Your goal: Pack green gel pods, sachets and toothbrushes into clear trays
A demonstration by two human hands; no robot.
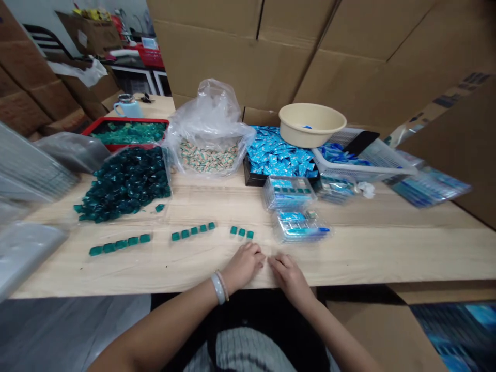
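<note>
Teal square pods (241,232) lie glossy and translucent in three short rows on the pale wooden counter (368,253), with a large heap (124,186) of them behind. Our left hand (244,266) and right hand (289,279) rest palm-down and empty, close together, just below the nearest row, their fingertips almost meeting. Pale bracelets (219,287) circle our left wrist. To the right stand clear plastic boxes (289,194) holding teal pods and blue packaging. Any printing on the blue sachets (277,150) behind them is too small for us to read.
</note>
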